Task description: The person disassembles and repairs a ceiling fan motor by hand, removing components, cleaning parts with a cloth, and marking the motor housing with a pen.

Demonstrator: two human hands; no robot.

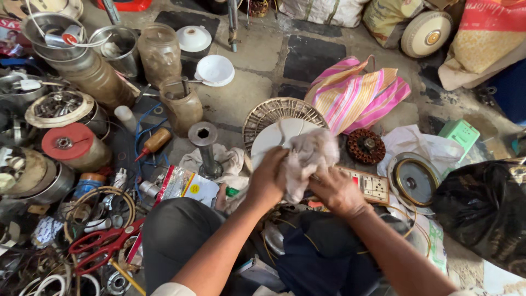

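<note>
Two hands work one rag over a fan part at the centre of the head view. The left hand is clenched on the rag, bunching it from the left; the right hand grips its lower edge, fingers curled under the cloth. Holding it at both ends keeps the cloth taut against the surface beneath. That surface is a white disc, probably a fan cover, though the rag hides much of it. The disc sits against a wire grille, propped just above the person's knees, so it stays within reach of both hands.

Just right of the right hand lies a switchboard, touching or nearly touching the wrist. A copper-wound stator rests beyond it, and a round metal housing sits on white plastic further right, both near, apparently set aside from the same assembly.

To the left, red scissors lie by the knee among wire coils, near at hand. A metal stand is upright on a cloth between the jars and the disc. Tins and jars of small parts crowd the far left, well apart from the hands. A striped bag lies behind the grille.
</note>
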